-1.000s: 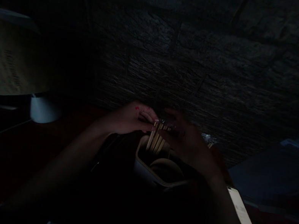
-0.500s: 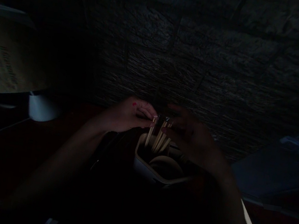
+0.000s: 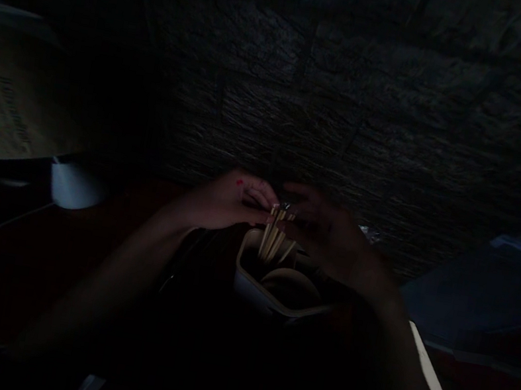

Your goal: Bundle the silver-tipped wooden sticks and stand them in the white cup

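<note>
From where I stand, the light is so poor that the pale sticks [image 3: 274,240] catch the eye first: a slim bunch, slightly fanned, leaning over the far left part of an open container [image 3: 252,281], their lower ends down inside its rim. Whether they rest on the bottom is too dark to tell. A clear glint shows at their upper ends. The left hand [image 3: 237,203] has thumb and fingers pinched narrow on the leftmost sticks near the top. The right hand [image 3: 331,238] holds the others from the opposite side, its thumb across their front and a finger lifted above. Inside the container, nearer its front wall, sits a curved, round-edged piece [image 3: 294,276]. Just beyond the right hand lies something crinkled and shiny [image 3: 369,234]. By the right forearm a phone [image 3: 435,387] shows a lit screen with a red patch. Over on the left, a white, tapered object [image 3: 74,186] stands on the dark reddish surface [image 3: 96,240], near a large tan shape [image 3: 1,92] bearing lettering I can't make out. A rough block wall [image 3: 269,55] rises behind everything.
</note>
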Demonstrator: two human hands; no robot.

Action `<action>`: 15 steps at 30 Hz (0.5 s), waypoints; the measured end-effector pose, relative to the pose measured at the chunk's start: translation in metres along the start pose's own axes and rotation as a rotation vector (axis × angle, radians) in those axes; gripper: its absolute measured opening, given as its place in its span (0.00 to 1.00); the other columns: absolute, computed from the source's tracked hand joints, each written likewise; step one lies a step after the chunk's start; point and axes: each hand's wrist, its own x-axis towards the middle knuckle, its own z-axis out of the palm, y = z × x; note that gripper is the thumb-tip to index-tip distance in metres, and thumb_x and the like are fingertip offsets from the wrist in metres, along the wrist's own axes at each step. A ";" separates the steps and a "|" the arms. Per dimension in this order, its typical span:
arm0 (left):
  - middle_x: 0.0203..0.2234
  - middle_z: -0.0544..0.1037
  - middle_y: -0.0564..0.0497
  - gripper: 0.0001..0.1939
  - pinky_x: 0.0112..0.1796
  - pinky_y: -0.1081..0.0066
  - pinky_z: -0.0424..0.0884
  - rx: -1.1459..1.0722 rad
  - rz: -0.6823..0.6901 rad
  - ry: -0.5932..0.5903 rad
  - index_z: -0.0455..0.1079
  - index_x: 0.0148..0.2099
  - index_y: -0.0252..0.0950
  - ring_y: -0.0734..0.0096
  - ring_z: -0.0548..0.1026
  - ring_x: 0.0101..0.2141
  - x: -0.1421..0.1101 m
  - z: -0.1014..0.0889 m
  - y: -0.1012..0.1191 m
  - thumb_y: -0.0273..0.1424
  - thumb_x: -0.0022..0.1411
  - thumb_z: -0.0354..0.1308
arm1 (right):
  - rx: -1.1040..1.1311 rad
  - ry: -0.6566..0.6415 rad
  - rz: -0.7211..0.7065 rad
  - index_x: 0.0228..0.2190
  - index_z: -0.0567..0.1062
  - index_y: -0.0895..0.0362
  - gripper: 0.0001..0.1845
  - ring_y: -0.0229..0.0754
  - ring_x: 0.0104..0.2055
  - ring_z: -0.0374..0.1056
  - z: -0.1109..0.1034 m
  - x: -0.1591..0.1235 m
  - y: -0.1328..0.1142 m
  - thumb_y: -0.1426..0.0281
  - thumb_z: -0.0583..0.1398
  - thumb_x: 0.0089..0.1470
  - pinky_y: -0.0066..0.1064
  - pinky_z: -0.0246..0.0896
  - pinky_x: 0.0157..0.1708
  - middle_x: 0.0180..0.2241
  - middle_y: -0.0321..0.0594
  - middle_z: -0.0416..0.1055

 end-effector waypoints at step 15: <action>0.33 0.82 0.48 0.10 0.37 0.70 0.74 0.036 -0.022 -0.046 0.74 0.38 0.31 0.69 0.79 0.34 0.003 -0.005 -0.007 0.26 0.51 0.65 | -0.172 0.057 -0.062 0.51 0.69 0.50 0.23 0.46 0.43 0.74 0.006 0.005 0.009 0.69 0.62 0.53 0.39 0.70 0.43 0.44 0.39 0.76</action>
